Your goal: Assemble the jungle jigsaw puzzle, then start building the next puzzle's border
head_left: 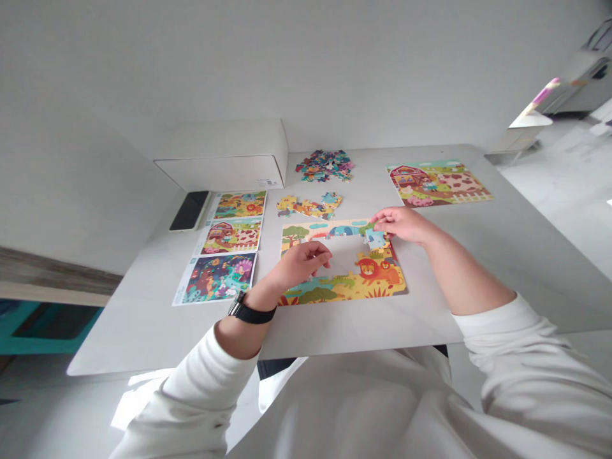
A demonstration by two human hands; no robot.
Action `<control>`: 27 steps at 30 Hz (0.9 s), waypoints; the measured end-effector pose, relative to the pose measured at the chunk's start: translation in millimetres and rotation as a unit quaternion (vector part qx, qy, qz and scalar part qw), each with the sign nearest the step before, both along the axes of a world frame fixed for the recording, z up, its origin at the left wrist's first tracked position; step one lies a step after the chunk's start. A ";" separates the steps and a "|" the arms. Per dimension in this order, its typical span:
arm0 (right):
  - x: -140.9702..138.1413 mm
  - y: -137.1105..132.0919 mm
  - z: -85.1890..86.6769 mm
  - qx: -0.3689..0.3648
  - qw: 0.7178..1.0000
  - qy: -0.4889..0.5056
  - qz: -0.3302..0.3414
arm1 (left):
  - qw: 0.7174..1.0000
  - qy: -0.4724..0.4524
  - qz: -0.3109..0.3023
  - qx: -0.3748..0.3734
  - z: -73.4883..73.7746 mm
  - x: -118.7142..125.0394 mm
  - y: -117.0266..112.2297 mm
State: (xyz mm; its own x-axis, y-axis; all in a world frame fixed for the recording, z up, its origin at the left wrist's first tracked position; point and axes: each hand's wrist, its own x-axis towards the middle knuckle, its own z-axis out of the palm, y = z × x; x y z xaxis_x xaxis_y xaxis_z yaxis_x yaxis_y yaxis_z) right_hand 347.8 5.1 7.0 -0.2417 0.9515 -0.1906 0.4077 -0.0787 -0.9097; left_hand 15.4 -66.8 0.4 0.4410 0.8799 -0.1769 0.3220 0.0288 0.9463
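A jigsaw puzzle with lions, trees and water lies before me; its border is joined and bare tabletop shows in its middle. At its upper right, my right hand pinches a light-blue puzzle piece over the frame. My left hand is over the left part of the puzzle, fingers curled and thumb against them; whatever is between them, if anything, is hidden. Just behind the puzzle lie several loose yellow and blue pieces.
A heap of dark, colourful pieces lies by the wall, beside a white box. At left are a sheet of three reference pictures and a phone. A farm puzzle lies at the back right of the table.
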 end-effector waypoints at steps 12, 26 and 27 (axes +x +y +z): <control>-8.0 1.4 -14.8 0.001 0.999 0.034 0.021 | 1.000 -0.002 -0.013 -0.003 4.4 1.1 -2.2; -19.1 1.0 -25.3 0.143 0.986 -0.081 0.019 | 1.000 0.011 -0.019 0.020 -1.7 -0.6 -0.4; -19.6 0.9 -25.7 0.148 0.985 -0.081 0.018 | 0.999 0.013 -0.020 0.021 -1.1 -0.7 -0.4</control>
